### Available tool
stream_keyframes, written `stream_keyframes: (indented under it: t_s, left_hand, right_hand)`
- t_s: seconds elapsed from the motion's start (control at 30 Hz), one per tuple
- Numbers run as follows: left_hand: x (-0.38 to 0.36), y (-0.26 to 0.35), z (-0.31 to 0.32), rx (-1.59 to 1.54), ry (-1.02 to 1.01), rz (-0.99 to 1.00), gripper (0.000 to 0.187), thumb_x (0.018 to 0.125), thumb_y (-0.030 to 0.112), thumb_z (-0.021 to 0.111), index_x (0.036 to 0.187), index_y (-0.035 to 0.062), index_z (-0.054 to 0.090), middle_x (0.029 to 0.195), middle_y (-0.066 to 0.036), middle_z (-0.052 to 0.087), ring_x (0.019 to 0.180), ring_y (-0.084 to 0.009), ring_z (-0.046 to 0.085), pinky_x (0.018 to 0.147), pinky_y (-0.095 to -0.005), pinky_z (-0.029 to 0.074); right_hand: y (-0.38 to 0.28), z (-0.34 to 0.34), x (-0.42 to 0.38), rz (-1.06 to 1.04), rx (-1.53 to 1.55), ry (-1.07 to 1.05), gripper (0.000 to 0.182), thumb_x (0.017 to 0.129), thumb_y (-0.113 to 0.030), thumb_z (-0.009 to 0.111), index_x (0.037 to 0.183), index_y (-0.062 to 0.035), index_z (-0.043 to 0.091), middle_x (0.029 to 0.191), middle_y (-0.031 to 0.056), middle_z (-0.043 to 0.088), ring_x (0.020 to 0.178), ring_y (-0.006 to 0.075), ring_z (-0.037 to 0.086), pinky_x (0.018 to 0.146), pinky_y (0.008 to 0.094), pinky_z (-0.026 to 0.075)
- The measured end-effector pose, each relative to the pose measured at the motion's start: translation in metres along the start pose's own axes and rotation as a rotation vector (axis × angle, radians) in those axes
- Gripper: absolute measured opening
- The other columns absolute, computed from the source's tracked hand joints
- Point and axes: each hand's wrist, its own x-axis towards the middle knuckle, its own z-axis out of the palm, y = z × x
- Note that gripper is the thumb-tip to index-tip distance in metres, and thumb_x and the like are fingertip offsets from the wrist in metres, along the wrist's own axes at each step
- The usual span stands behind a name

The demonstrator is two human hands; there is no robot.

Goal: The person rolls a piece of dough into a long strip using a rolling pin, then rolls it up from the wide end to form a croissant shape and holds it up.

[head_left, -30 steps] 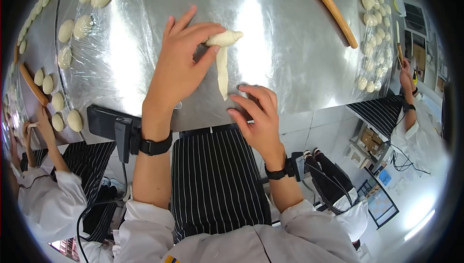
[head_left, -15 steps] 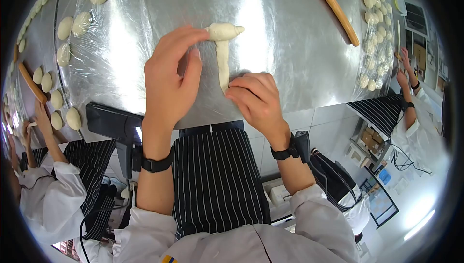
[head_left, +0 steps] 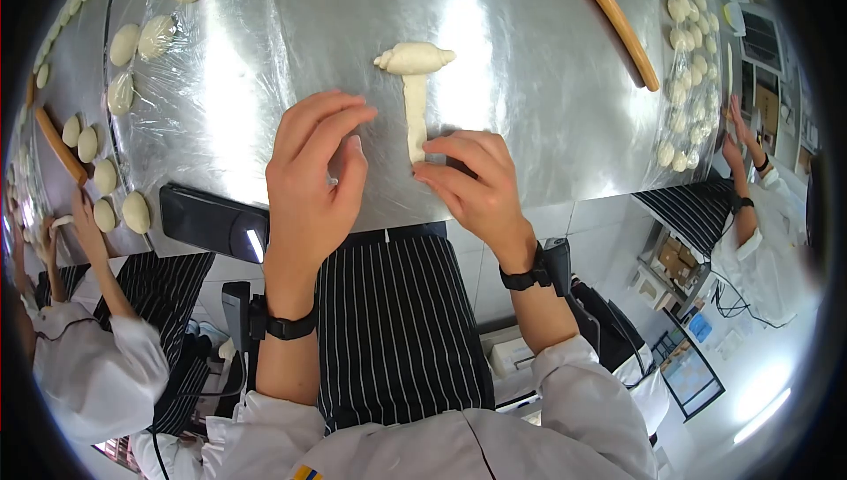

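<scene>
while our right grip [head_left: 483, 182] pinches the dough [head_left: 415, 118] at its near end on the desk [head_left: 547, 118] and our left grip [head_left: 309, 162] curves open beside it, we seem to be straightening it, which calls for a light, even pull.

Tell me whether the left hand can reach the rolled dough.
Likely yes: the left hand is open nearby, with nothing visible between it and the rolled dough. The right hand isn't in the way.
</scene>
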Motion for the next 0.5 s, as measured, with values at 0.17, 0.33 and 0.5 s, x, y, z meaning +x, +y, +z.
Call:
stream_keyframes:
  t_s: [0.17, 0.33, 0.5]
  left_hand:
    - [-0.002, 0.003, 0.001, 0.092, -0.119, 0.067, 0.035, 0.087, -0.007, 0.07, 0.119, 0.003, 0.077, 0.131, -0.01, 0.07, 0.125, -0.0325, 0.064, 0.105, -0.0424, 0.054]
    - [-0.009, 0.011, 0.018, 0.202, -0.25, 0.154, 0.039, 0.082, 0.001, 0.081, 0.12, 0.0068, 0.078, 0.134, -0.006, 0.067, 0.13, -0.0337, 0.055, 0.113, -0.0471, 0.046]
    - [-0.014, -0.007, 0.036, 0.23, -0.13, 0.212, 0.032, 0.078, 0.007, 0.086, 0.11, 0.0087, 0.081, 0.126, -0.002, 0.07, 0.127, -0.0308, 0.057, 0.109, -0.046, 0.044]
  right_hand:
    - [0.001, 0.001, 0.007, -0.005, 0.036, 0.047, 0.015, 0.079, -0.008, 0.086, 0.093, -0.0078, 0.08, 0.104, 0.0017, 0.076, 0.1, 0.0235, 0.07, 0.085, 0.0377, 0.055]
    - [-0.002, 0.001, 0.016, 0.015, 0.105, 0.101, 0.016, 0.08, -0.005, 0.086, 0.094, -0.0045, 0.079, 0.099, 0.0053, 0.077, 0.092, 0.0265, 0.071, 0.079, 0.0396, 0.057]
    - [-0.006, 0.003, 0.017, 0.103, 0.162, 0.113, 0.015, 0.084, -0.007, 0.086, 0.095, -0.0024, 0.078, 0.096, 0.0088, 0.077, 0.092, 0.0281, 0.072, 0.082, 0.0396, 0.059]
